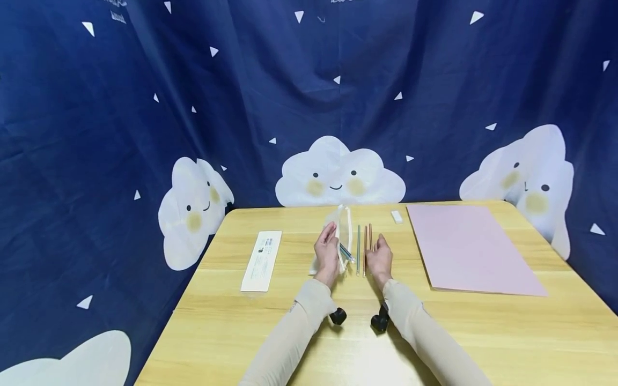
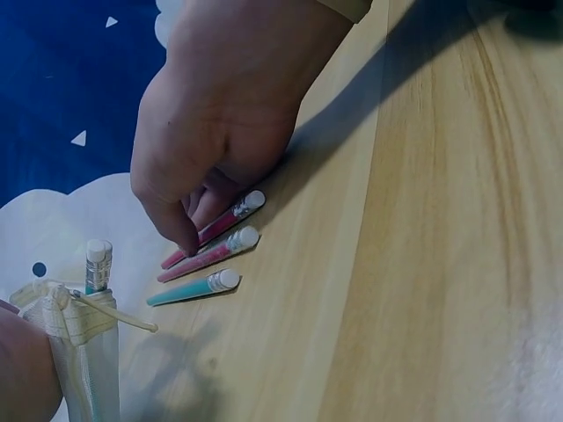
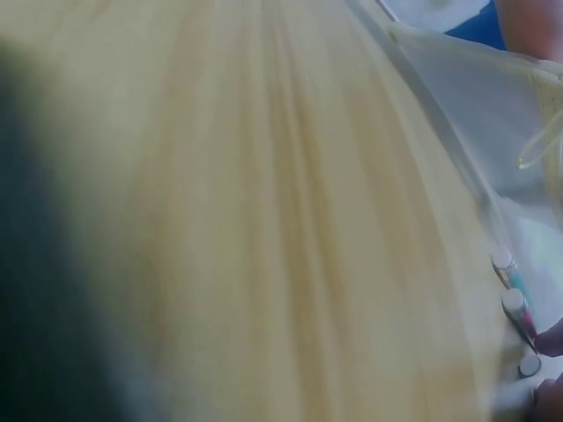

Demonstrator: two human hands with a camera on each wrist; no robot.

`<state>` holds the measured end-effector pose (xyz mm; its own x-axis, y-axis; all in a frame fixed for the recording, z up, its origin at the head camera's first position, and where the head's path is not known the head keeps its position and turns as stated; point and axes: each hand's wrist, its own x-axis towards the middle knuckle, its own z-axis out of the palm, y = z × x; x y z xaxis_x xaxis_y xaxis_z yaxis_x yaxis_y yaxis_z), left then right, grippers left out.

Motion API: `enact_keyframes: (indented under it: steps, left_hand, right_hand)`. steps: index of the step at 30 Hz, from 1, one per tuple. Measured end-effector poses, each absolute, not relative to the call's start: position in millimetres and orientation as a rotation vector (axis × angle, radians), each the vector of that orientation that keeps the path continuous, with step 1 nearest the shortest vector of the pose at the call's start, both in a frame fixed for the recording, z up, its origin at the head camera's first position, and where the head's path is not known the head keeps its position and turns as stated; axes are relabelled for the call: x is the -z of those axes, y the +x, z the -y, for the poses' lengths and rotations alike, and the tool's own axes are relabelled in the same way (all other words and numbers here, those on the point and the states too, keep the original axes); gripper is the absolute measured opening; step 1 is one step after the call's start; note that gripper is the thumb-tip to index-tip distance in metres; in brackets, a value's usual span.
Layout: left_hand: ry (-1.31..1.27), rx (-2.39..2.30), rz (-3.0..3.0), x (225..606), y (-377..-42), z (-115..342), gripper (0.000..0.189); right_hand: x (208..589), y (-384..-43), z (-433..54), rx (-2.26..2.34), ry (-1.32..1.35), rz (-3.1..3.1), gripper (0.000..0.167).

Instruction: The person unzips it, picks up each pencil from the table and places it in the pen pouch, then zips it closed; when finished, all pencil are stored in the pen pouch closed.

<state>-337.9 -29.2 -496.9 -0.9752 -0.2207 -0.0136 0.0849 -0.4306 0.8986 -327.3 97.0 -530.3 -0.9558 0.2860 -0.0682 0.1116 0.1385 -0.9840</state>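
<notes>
My left hand point(image 1: 327, 252) holds a pale drawstring pouch point(image 2: 95, 374) by its side. Pencils with white eraser ends point(image 1: 346, 253) stick out of the pouch's mouth, toward me. Just to the right, a green pencil point(image 1: 359, 244) and a red pencil point(image 1: 365, 244) lie side by side on the table, erasers toward me. Beside them, my right hand point(image 1: 380, 260) pinches another red pencil point(image 2: 230, 218) near its eraser end, thumb and finger on either side. In the left wrist view this pencil lies low along the tabletop.
A white printed card or packet point(image 1: 261, 261) lies to the left on the wooden table point(image 1: 212, 311). Behind the pencils sits a white eraser point(image 1: 396, 217). A large pink sheet point(image 1: 470, 249) covers part of the right side. A blue cloud-patterned curtain point(image 1: 251, 107) hangs behind the table.
</notes>
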Motion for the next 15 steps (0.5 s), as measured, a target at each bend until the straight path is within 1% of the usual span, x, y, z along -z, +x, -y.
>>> enact_keyframes:
  steps: [15]
  left_hand:
    - [0.197, 2.505, 1.546, 496.9, -338.1, 27.9, 0.052]
  right_hand:
    - [529.9, -324.2, -92.3, -1.717, -0.385, 2.348, 0.074]
